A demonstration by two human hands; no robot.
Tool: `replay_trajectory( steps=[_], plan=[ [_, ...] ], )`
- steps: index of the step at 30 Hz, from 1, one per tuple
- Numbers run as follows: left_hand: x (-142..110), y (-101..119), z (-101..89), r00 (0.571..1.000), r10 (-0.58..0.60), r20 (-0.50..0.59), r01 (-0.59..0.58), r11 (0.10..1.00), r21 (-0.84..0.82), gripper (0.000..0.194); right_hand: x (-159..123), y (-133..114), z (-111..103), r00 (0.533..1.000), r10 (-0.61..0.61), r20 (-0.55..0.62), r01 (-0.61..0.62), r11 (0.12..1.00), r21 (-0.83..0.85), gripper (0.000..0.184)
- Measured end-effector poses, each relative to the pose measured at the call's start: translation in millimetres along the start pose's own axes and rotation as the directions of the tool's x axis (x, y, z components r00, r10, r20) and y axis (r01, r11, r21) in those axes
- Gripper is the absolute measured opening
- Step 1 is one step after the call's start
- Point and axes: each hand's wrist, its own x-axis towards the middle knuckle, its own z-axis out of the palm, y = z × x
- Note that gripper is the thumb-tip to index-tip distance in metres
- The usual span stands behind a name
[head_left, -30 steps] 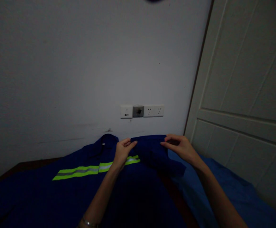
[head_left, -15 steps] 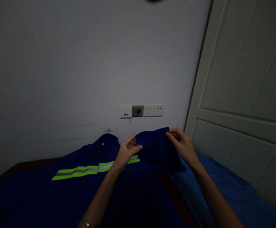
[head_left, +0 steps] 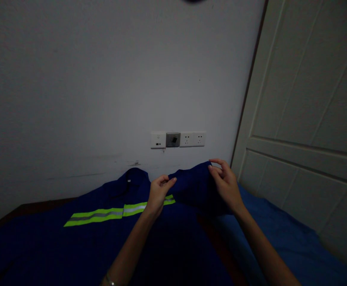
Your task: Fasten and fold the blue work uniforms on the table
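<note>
A dark blue work jacket (head_left: 98, 246) lies spread out, its collar toward the wall and a yellow-green reflective stripe (head_left: 97, 215) across the chest. My left hand (head_left: 160, 192) pinches the jacket near the shoulder, thumb against curled fingers. At the sleeve (head_left: 195, 180), raised off the surface, my right hand (head_left: 225, 182) grips the upper edge between thumb and fingertips. The sleeve cloth spans the gap between both hands. Much of the jacket's lower part is lost in shadow.
Behind the jacket rises a pale wall (head_left: 101, 79) with a row of sockets (head_left: 192, 139). A panelled white door (head_left: 304, 99) stands at the right. Lighter blue cloth (head_left: 286, 234) lies below it, beside a dark red surface (head_left: 218, 238).
My right hand has shifted slightly left, and the sleeve edge between the hands now slopes more. My left hand has turned a little, its fingers more curled.
</note>
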Motion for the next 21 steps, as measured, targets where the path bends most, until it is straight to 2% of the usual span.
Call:
replay_trajectory(
  steps=[2,8,10,13,16,19,21],
  plan=[
    [-0.1,-0.2,1.1,1.0,-0.022,-0.014,0.022,0.999,-0.038,0.035,1.3,0.7,-0.9,1.0,0.002,0.01,-0.001,1.0,-0.029,0.04],
    [-1.8,0.4,2.3,0.996,-0.088,0.018,0.09,0.981,-0.171,0.035,6.3,5.6,-2.0,1.0,0.002,-0.023,-0.003,0.999,-0.044,0.035],
    [-2.7,2.1,2.7,0.994,-0.101,0.044,0.107,0.977,-0.184,0.039,6.4,5.5,-2.0,0.999,0.002,-0.038,-0.003,0.999,-0.032,0.034],
    [-3.4,5.1,3.2,0.994,-0.103,0.027,0.106,0.979,-0.175,0.033,5.3,3.7,-1.7,0.996,0.007,-0.084,-0.008,1.0,-0.009,0.033],
    [-2.0,6.5,2.4,0.996,-0.085,-0.031,0.078,0.979,-0.19,0.03,4.1,3.2,-0.7,0.994,0.091,-0.059,-0.085,0.991,0.108,0.034],
    [0.2,6.7,0.5,0.993,-0.079,-0.089,0.061,0.979,-0.194,0.033,4.0,6.0,0.9,0.982,0.189,0.012,-0.185,0.943,0.277,0.034],
    [0.7,7.2,-0.5,0.989,-0.084,-0.118,0.063,0.982,-0.177,0.035,4.9,8.6,1.0,0.976,0.211,0.045,-0.214,0.916,0.34,0.032]
  ],
)
